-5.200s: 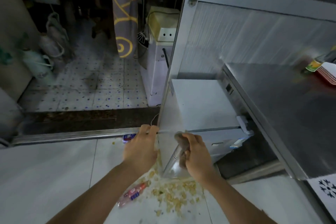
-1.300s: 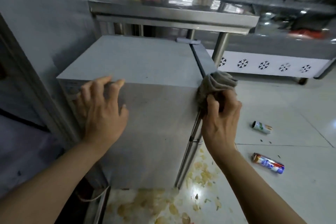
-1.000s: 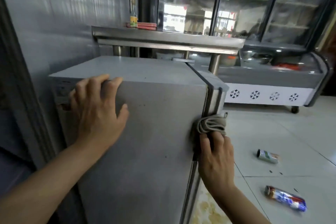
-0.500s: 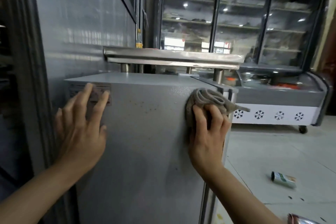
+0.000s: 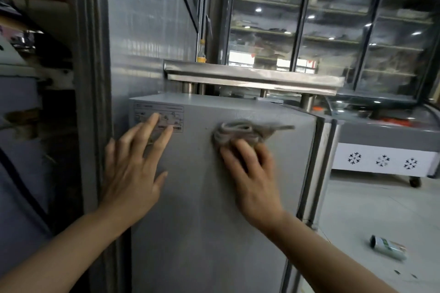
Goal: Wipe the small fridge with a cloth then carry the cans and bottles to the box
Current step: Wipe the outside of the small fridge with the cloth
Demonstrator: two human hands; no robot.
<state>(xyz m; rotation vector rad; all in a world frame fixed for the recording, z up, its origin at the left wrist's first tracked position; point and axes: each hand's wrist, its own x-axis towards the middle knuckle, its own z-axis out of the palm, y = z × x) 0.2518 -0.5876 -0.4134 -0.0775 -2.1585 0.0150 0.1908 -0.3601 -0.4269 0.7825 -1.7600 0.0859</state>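
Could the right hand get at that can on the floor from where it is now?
Probably not without moving. The right hand presses the cloth high on the fridge, while the can lies on the floor off to the right, well below. Nothing blocks the way, but the person would likely have to step over and bend.

Fridge point(image 5: 202, 197) matt grey metal; cloth point(image 5: 240, 133) coarse woven fabric.
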